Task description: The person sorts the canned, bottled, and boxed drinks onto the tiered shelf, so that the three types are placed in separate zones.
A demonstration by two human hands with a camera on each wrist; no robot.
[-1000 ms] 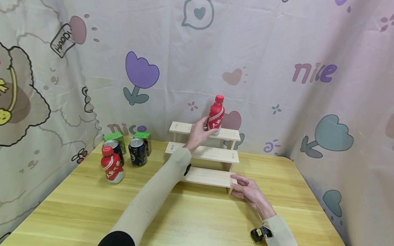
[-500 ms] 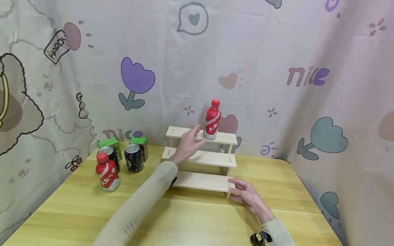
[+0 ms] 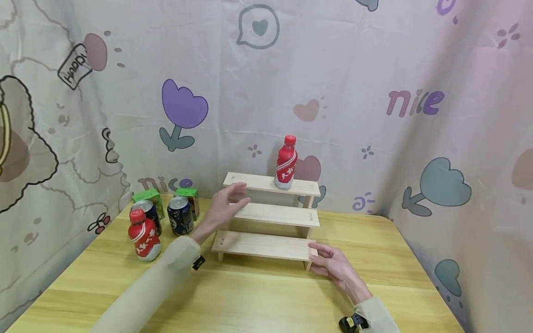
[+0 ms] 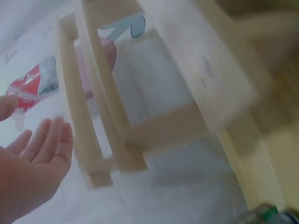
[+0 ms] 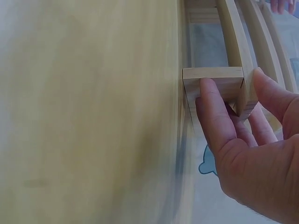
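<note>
A red bottle (image 3: 286, 163) with a white base stands upright on the top step of a three-step wooden shelf (image 3: 266, 245). My left hand (image 3: 220, 209) is in the air by the shelf's left end, holding nothing, its fingers loosely bent. In the left wrist view the same bottle (image 4: 32, 86) shows beyond the fingers. My right hand (image 3: 335, 267) grips the right end of the lowest step. The right wrist view shows the thumb (image 5: 271, 91) on the board's upper face and the fingers around its end and leg (image 5: 212, 73).
Left on the table (image 3: 266, 300) stand a second red bottle (image 3: 144, 236), two dark cans, one can (image 3: 180, 216) nearer the shelf, and two green-topped boxes, one box (image 3: 189, 200) behind that can. A printed curtain (image 3: 258, 92) hangs close behind the shelf.
My left hand has let go of the red bottle on the top step and drawn back to the left and down. My right hand keeps its grip on the shelf. The head view has shifted slightly.
</note>
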